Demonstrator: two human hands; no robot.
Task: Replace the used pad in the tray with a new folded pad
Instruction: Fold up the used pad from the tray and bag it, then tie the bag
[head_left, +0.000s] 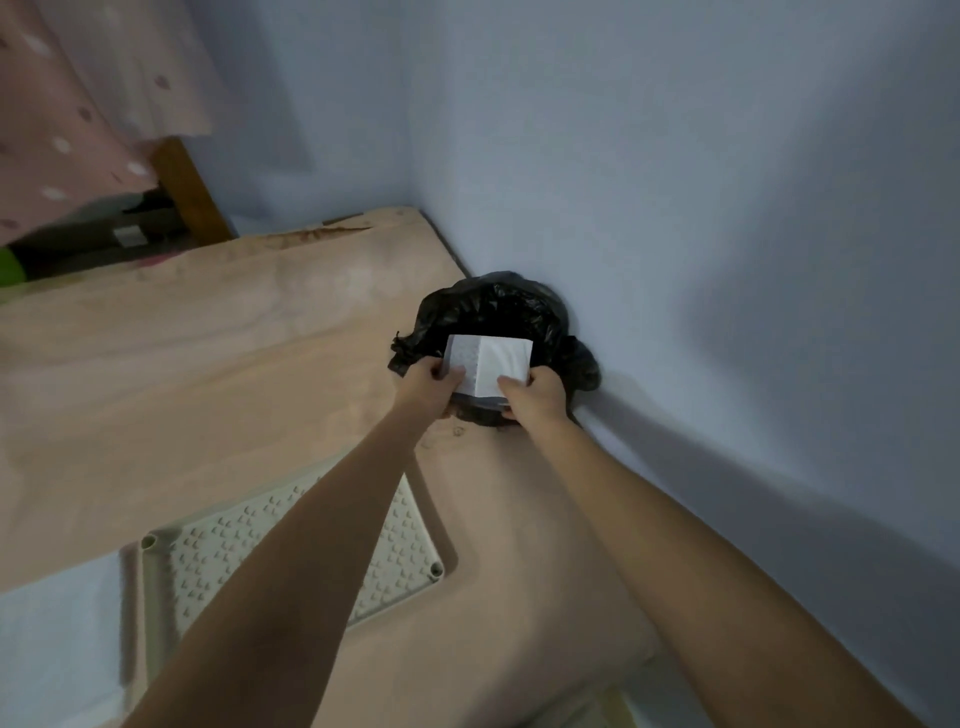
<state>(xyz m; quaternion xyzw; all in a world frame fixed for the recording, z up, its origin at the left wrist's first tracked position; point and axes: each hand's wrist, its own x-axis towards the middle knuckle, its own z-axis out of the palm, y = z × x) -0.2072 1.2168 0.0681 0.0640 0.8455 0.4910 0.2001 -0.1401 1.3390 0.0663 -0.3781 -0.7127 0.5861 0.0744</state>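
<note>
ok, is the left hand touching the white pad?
Touching. The head view shows the left hand with its thumb laid over the folded white pad's lower left corner, above the black bag.

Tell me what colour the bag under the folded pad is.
Black. The bag shows best in the head view, behind the white pad.

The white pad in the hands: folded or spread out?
Folded: the pad is a compact block with a crease, gripped by the left hand and right hand over the black bag.
</note>
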